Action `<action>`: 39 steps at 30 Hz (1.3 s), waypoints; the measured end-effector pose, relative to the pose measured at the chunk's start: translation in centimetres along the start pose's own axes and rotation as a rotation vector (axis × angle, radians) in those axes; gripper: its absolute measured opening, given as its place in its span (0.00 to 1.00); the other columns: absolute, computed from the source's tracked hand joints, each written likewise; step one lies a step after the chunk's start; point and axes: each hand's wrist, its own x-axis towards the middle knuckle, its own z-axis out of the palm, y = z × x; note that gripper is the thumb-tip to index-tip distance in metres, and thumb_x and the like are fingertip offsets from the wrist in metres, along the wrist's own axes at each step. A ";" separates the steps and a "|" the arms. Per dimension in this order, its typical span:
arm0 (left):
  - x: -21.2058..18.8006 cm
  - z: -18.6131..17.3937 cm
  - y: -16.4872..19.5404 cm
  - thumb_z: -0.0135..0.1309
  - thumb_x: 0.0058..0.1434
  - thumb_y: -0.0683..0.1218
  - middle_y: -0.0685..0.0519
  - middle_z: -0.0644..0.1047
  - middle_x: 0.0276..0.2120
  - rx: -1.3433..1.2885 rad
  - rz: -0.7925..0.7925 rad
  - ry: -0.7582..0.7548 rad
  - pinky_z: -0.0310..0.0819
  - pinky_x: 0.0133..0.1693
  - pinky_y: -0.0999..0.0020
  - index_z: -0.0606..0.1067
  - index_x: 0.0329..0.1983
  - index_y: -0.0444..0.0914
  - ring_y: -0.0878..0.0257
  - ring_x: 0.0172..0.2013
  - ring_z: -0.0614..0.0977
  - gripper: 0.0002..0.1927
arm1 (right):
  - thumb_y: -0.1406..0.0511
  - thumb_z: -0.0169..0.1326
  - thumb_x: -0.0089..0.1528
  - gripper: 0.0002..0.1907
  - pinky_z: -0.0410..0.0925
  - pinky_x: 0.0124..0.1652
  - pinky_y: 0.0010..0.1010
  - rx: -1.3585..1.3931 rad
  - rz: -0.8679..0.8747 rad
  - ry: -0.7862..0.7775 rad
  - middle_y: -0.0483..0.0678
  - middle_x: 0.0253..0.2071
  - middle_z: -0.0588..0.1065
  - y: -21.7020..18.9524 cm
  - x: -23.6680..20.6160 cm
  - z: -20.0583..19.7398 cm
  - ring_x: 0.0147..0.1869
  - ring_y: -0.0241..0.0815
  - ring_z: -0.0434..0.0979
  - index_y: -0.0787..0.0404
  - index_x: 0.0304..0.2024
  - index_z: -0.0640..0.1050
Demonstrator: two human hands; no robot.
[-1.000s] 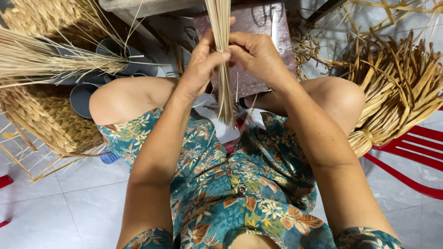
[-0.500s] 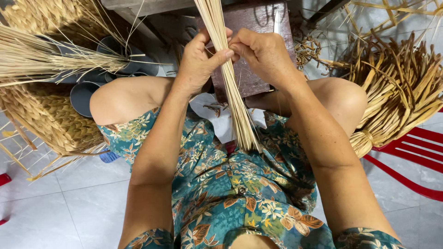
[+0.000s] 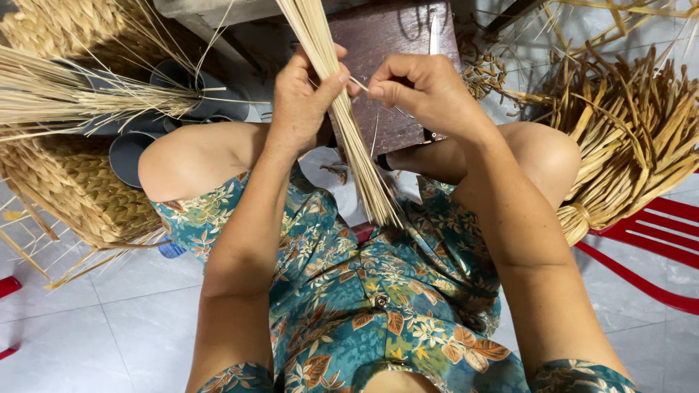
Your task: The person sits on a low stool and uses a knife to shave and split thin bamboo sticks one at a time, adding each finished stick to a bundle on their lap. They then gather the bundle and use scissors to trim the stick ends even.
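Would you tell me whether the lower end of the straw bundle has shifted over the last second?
Yes. The straw bundle, held in the left hand, has swung its lower end toward the right knee, judged against the dark wooden stool behind it.

Pale grey square floor tiles [image 3: 109, 320] run under everything, evenly lit by soft daylight. A dark reddish-brown wooden worktop [image 3: 393, 44] stands ahead. Red plastic chair slats [image 3: 655, 240] show at the right edge, and grey plastic tubs [image 3: 131, 153] sit on the left.
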 end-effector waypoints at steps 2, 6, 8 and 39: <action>-0.4 0.3 0.0 0.58 0.70 0.39 0.52 0.78 0.41 -0.044 0.024 -0.088 0.84 0.46 0.67 0.71 0.58 0.32 0.62 0.40 0.86 0.16 | 0.68 0.58 0.74 0.04 0.67 0.39 0.30 0.260 0.109 0.041 0.51 0.38 0.78 0.4 0.2 0.3 0.36 0.38 0.73 0.63 0.44 0.79; -0.7 0.7 -0.2 0.57 0.69 0.39 0.52 0.78 0.41 -0.035 0.001 -0.073 0.83 0.44 0.69 0.70 0.58 0.32 0.63 0.39 0.86 0.16 | 0.65 0.60 0.71 0.08 0.64 0.30 0.28 -0.164 0.062 0.311 0.46 0.29 0.76 0.8 1.7 1.7 0.30 0.30 0.71 0.64 0.39 0.80; -0.4 0.4 -0.2 0.57 0.69 0.39 0.53 0.78 0.41 0.001 0.018 -0.043 0.82 0.44 0.70 0.71 0.58 0.32 0.63 0.39 0.86 0.16 | 0.63 0.61 0.71 0.11 0.64 0.29 0.28 -0.487 0.033 0.225 0.47 0.27 0.75 0.6 1.7 1.9 0.28 0.31 0.70 0.64 0.37 0.80; -0.8 0.6 0.6 0.59 0.71 0.43 0.50 0.81 0.47 -0.032 -0.031 -0.130 0.77 0.56 0.70 0.69 0.68 0.33 0.65 0.50 0.81 0.24 | 0.65 0.61 0.72 0.07 0.67 0.37 0.23 -0.133 -0.012 0.329 0.42 0.34 0.76 0.4 2.0 1.7 0.37 0.28 0.72 0.64 0.45 0.78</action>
